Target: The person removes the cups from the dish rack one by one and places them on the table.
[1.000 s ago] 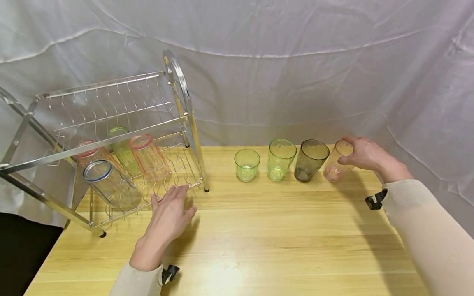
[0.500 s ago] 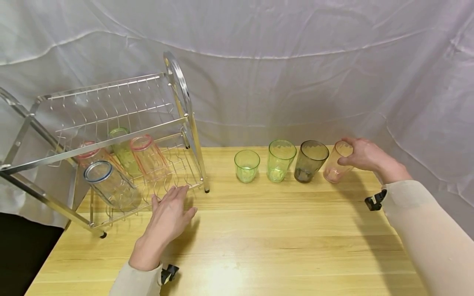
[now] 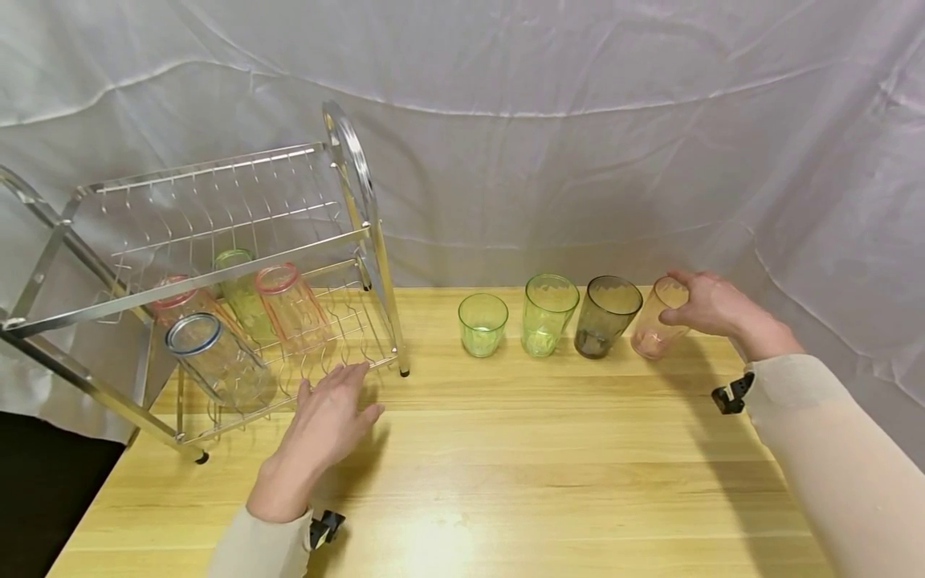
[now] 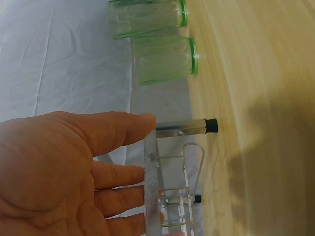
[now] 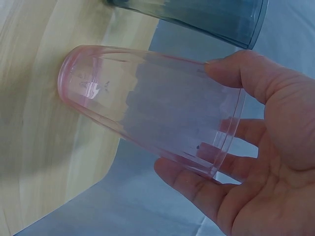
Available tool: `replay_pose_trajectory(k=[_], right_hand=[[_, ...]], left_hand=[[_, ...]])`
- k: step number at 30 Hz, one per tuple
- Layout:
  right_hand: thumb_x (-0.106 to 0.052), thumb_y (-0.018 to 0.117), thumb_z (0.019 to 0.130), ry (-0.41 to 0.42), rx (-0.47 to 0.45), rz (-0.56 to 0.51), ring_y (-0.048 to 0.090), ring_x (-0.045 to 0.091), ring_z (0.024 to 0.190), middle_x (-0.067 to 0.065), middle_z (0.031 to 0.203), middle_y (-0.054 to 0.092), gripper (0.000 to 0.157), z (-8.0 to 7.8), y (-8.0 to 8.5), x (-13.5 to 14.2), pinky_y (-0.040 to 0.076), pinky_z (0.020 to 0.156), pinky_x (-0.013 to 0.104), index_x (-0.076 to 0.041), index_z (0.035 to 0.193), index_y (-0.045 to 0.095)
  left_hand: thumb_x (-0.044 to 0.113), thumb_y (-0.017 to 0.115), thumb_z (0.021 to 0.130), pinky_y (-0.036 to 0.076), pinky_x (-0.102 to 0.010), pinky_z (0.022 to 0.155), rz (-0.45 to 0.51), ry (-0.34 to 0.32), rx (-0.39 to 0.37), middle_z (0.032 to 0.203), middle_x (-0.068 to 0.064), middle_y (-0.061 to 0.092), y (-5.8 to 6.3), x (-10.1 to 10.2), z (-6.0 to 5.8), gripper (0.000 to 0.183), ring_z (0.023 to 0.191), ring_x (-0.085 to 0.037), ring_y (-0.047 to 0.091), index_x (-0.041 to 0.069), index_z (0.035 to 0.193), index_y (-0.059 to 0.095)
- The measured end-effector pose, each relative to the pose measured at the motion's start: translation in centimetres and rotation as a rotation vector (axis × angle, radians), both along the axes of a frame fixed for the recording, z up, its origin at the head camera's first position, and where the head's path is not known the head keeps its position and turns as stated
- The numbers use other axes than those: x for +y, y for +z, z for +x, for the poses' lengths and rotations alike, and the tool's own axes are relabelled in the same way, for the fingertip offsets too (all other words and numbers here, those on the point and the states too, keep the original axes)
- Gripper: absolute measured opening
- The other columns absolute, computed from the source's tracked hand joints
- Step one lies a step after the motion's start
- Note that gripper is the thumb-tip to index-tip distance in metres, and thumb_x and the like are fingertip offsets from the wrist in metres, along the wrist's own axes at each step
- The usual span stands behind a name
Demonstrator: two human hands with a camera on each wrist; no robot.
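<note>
At the right end of a row of glasses, my right hand (image 3: 711,303) holds a clear pink glass (image 5: 162,103) near its rim, thumb on one side and fingers round the other. The pink glass stands upright on the table. Beside it are a dark grey glass (image 3: 609,317), a tall green glass (image 3: 549,313) and a shorter green glass (image 3: 482,325). My left hand (image 3: 325,417) is at the front of the metal dish rack (image 3: 181,293), fingers loosely extended and holding nothing. From the head view I cannot tell whether its fingertips touch the rack.
Upside-down glasses lean in the rack's lower tier: a blue-rimmed clear glass (image 3: 217,361), two pink-rimmed ones (image 3: 292,309) and a green one (image 3: 242,293). The wooden table (image 3: 549,474) meets a pale cloth backdrop (image 3: 506,177). Black wrist mounts sit on both sleeves.
The left wrist and sleeve have shifted slightly left. The right hand stays on the pink glass, and the glasses and rack stand as before.
</note>
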State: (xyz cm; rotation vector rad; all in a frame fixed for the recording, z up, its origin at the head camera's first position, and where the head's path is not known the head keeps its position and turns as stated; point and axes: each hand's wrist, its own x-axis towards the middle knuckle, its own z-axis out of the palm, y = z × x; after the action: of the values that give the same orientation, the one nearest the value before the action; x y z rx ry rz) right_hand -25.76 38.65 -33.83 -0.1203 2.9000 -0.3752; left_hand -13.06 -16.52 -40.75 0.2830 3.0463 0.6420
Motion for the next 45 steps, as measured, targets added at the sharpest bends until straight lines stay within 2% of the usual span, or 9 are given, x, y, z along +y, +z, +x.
replay_pose_trajectory(k=[8, 15, 17, 23, 25, 32, 36, 41, 45], right_hand=[[-0.032, 0.074, 0.089, -0.003, 0.0, 0.008, 0.036, 0.068, 0.137, 0.05, 0.153, 0.031, 0.097, 0.0, -0.1, 0.0, 0.035, 0.11, 0.078, 0.005, 0.163, 0.023], [-0.031, 0.073, 0.089, -0.005, -0.003, 0.009, 0.036, 0.068, 0.137, 0.05, 0.153, 0.03, 0.096, -0.1, -0.1, -0.1, 0.035, 0.11, 0.078, 0.005, 0.163, 0.024], [-0.031, 0.073, 0.089, -0.008, -0.008, 0.009, 0.035, 0.068, 0.138, 0.05, 0.154, 0.029, 0.096, -0.1, 0.0, -0.1, 0.034, 0.11, 0.079, 0.005, 0.163, 0.023], [-0.031, 0.073, 0.089, -0.007, -0.008, 0.004, 0.032, 0.069, 0.139, 0.05, 0.155, 0.028, 0.096, 0.0, 0.0, -0.1, 0.032, 0.112, 0.079, 0.005, 0.163, 0.023], [-0.031, 0.073, 0.089, -0.006, -0.009, 0.001, 0.032, 0.069, 0.139, 0.05, 0.155, 0.028, 0.096, 0.0, 0.0, -0.1, 0.032, 0.112, 0.079, 0.006, 0.163, 0.023], [-0.032, 0.074, 0.089, -0.002, -0.007, -0.003, 0.032, 0.069, 0.139, 0.05, 0.155, 0.028, 0.097, 0.1, -0.1, 0.0, 0.032, 0.112, 0.078, 0.006, 0.163, 0.022], [-0.031, 0.074, 0.089, 0.001, -0.001, -0.005, 0.033, 0.069, 0.139, 0.05, 0.154, 0.029, 0.096, 0.0, -0.2, 0.0, 0.033, 0.112, 0.078, 0.006, 0.162, 0.023], [-0.032, 0.073, 0.089, -0.002, -0.005, 0.002, 0.033, 0.069, 0.139, 0.05, 0.154, 0.029, 0.097, 0.0, -0.2, -0.1, 0.032, 0.113, 0.078, 0.006, 0.163, 0.023], [-0.032, 0.073, 0.09, -0.005, -0.015, 0.007, 0.032, 0.069, 0.14, 0.049, 0.155, 0.028, 0.097, 0.1, -0.2, -0.1, 0.031, 0.113, 0.079, 0.005, 0.163, 0.022]], left_hand=[[0.024, 0.065, 0.103, 0.037, -0.067, 0.118, 0.051, 0.026, -0.023, 0.158, -0.029, 0.047, 2.2, -1.5, -1.7, 0.06, 0.143, -0.053, 0.046, -0.001, 0.155, 0.046], [0.006, 0.076, 0.088, 0.041, -0.067, 0.101, -0.01, 0.116, 0.421, 0.136, -0.037, 0.056, 4.7, -3.0, -4.8, 0.05, 0.119, -0.059, 0.049, -0.007, 0.133, 0.06], [0.003, 0.077, 0.084, 0.04, -0.069, 0.1, -0.023, 0.146, 0.461, 0.136, -0.04, 0.054, 5.4, -3.5, -6.0, 0.054, 0.12, -0.061, 0.047, -0.007, 0.134, 0.058], [0.013, 0.068, 0.09, 0.025, -0.079, 0.117, -0.127, 0.214, 0.214, 0.137, -0.047, 0.049, 7.6, -5.0, -9.2, 0.056, 0.136, -0.069, 0.035, -0.004, 0.139, 0.046], [0.015, 0.065, 0.093, 0.03, -0.079, 0.113, -0.167, 0.19, 0.16, 0.13, -0.047, 0.052, 7.9, -5.4, -9.8, 0.048, 0.131, -0.07, 0.04, -0.006, 0.132, 0.046], [0.016, 0.062, 0.092, 0.045, -0.076, 0.092, -0.213, 0.144, 0.092, 0.114, -0.044, 0.056, 8.0, -6.2, -10.8, 0.044, 0.113, -0.069, 0.047, -0.008, 0.125, 0.046], [0.013, 0.063, 0.092, 0.042, -0.075, 0.097, -0.227, 0.122, 0.061, 0.116, -0.046, 0.057, 8.1, -6.5, -11.2, 0.049, 0.112, -0.07, 0.048, -0.01, 0.132, 0.044], [0.008, 0.044, 0.103, 0.034, -0.074, 0.106, -0.258, 0.098, 0.041, 0.125, -0.047, 0.056, 8.1, -6.8, -11.6, 0.043, 0.118, -0.066, 0.051, -0.01, 0.142, 0.041], [0.009, 0.036, 0.105, 0.03, -0.074, 0.113, -0.259, 0.111, 0.002, 0.131, -0.048, 0.053, 8.1, -6.9, -11.8, 0.037, 0.127, -0.066, 0.046, -0.012, 0.133, 0.045]])
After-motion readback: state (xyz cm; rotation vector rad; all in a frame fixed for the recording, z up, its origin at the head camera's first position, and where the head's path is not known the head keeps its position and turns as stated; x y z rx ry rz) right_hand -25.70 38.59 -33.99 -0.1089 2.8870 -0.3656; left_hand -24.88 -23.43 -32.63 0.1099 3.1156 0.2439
